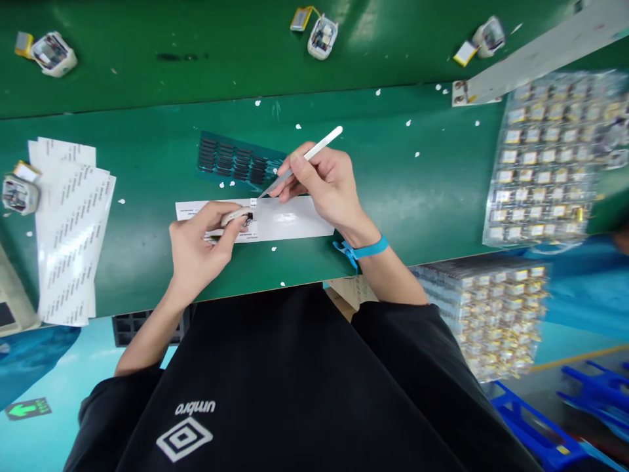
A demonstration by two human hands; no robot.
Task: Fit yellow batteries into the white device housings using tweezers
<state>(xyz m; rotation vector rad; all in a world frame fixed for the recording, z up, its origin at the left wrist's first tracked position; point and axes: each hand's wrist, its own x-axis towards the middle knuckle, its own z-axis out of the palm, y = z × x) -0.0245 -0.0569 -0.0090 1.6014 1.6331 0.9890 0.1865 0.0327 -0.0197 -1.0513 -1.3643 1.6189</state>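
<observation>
My left hand (pixel 201 249) is closed around a small white device housing (pixel 236 216), its open side with dark parts facing right. In my right hand (pixel 324 180) is a pair of metal tweezers (pixel 323 143), held like a pen. Their tips touch or nearly touch a small white label (pixel 253 203) just above the housing. Under both hands lies a white label sheet (pixel 295 219) with rows of small print at its left part. Behind it, a sheet of black strips (pixel 233 159) on teal film is partly covered by my right fingers.
Housings with attached batteries (pixel 53 54) (pixel 323 37) (pixel 489 36) sit along the back surface. Another housing (pixel 19 195) lies at left, beside stacked label sheets (pixel 73 236). Clear trays (pixel 540 157) of parts lie at right, near a metal bracket (pixel 540 52). More stacked trays (pixel 491 314) stand below the table edge.
</observation>
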